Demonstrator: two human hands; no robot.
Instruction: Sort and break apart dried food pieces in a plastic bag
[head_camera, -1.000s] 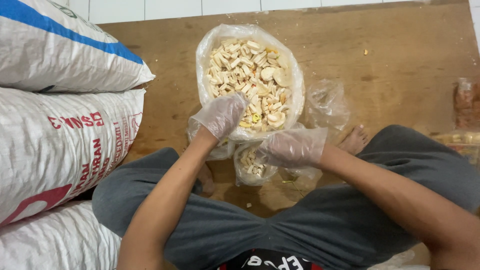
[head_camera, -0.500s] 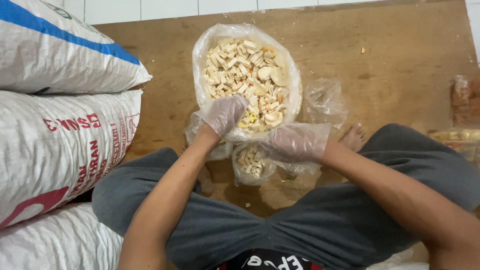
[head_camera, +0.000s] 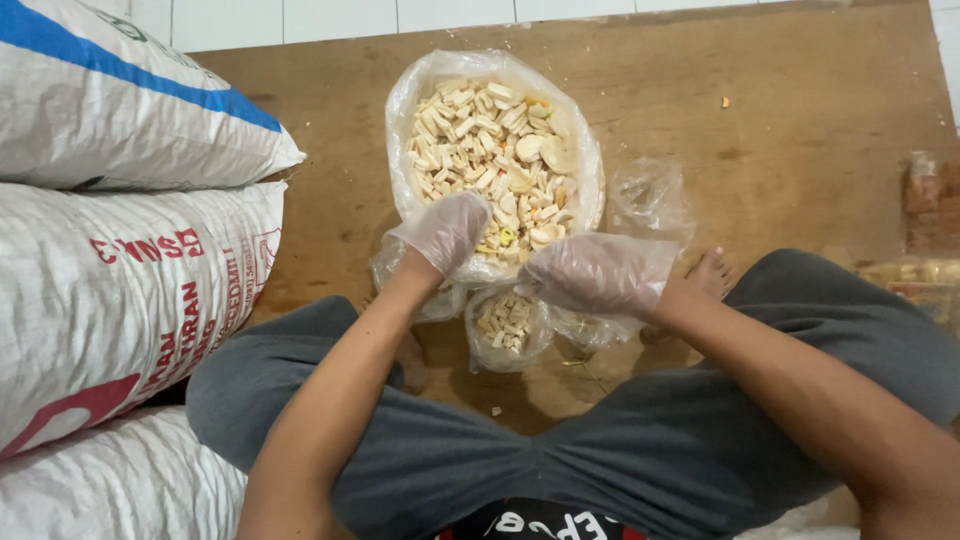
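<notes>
We sat on a brown wooden floor (head_camera: 800, 120), white tiles beyond, sacks (head_camera: 120, 280) stacked left. Left hand (head_camera: 445, 232) fingers curled in the big bag (head_camera: 495, 150); right hand (head_camera: 595, 272) fingers clamped on the small bag (head_camera: 508, 325).

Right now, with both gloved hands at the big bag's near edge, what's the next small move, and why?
Probably dip the left hand into the large clear plastic bag of pale crackers: it already rests on the near rim, while the right hand sits by the small, partly filled clear bag below.

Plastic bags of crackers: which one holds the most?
The big open bag on the wooden board, heaped with pale crackers; the small bag below it holds only a handful.
</notes>
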